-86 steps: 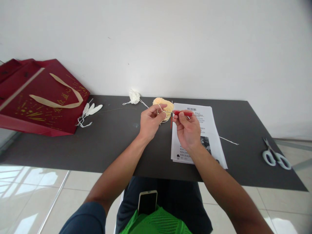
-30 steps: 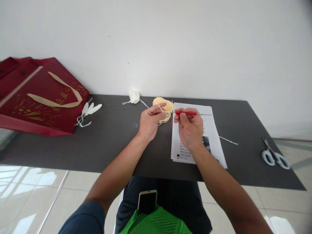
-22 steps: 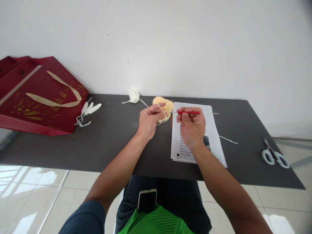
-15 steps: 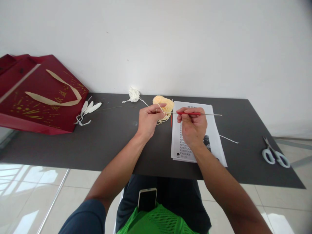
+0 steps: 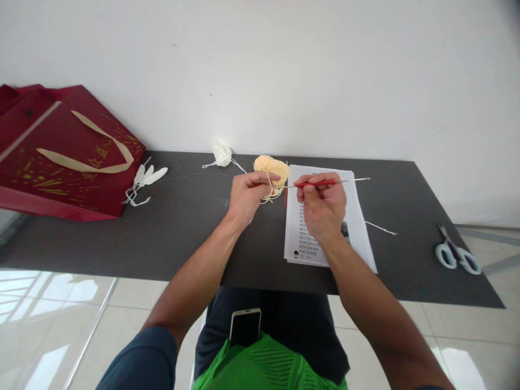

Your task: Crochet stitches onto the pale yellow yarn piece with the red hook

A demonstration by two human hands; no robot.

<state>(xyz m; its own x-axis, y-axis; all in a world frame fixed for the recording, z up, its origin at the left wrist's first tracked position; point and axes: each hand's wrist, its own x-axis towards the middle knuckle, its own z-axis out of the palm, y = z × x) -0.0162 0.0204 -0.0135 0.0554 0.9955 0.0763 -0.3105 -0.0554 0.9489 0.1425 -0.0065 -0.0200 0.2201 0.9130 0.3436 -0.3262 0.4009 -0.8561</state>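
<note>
My left hand [image 5: 247, 193] is closed, pinching a strand of pale yellow yarn just in front of the yellow yarn ball [image 5: 271, 167]. My right hand [image 5: 323, 204] is closed on a thin metal crochet hook with a red grip [image 5: 320, 183]; its shaft lies level, one end reaching the yarn at my left fingers, the other sticking out right. Both hands hover above the dark table [image 5: 182, 227], the right one over a printed instruction sheet [image 5: 357, 227].
A red gift bag [image 5: 65, 154] lies at the table's left, with white feather-like pieces [image 5: 148, 177] beside it. A small white yarn tuft [image 5: 222, 154] sits by the wall. White-handled scissors [image 5: 457, 254] lie at the far right. A phone [image 5: 245, 326] rests on my lap.
My right hand has slid along the hook to the right, so more bare metal shaft now sticks out past it. My left hand stays pinched on the yarn. The view tilted slightly.
</note>
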